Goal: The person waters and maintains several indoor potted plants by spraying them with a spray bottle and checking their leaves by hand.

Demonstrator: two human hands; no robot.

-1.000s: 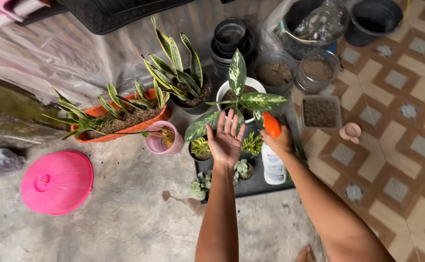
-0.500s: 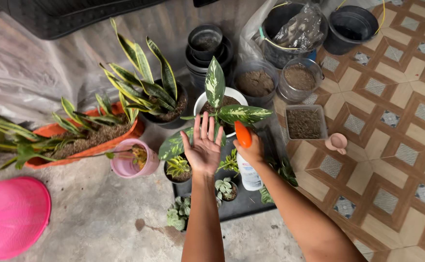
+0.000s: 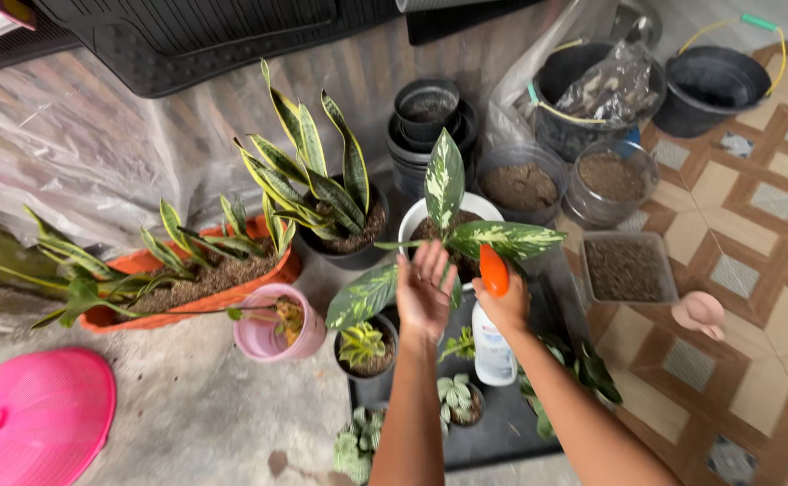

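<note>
Over the black tray (image 3: 502,423) of small succulents, both hands are working at the variegated plant in the white pot (image 3: 425,216). Right hand (image 3: 505,306) is gripping a white spray bottle (image 3: 493,346) w/ orange nozzle (image 3: 493,270), fingers wrapped tight round the neck, bottle standing roughly upright, nozzle pointing up & away toward the pot. Left hand (image 3: 425,288) is spreading open, fingers wide & holding nothing, palm up just beside the nozzle on its left, fingertips reaching into the foliage. Lower variegated leaf (image 3: 362,295) is lying just left of that palm, long axis running diagonally down-left from the stem; whether skin is touching it, can't tell. Upper right leaf (image 3: 507,238) is stretching sideways right above the nozzle. Left hand is the nearer one to the leaves; right is staying w/ the bottle. Beside the white pot: snake plant in dark pot (image 3: 349,247), orange trough planter (image 3: 187,301), pink pot (image 3: 272,337)
</note>
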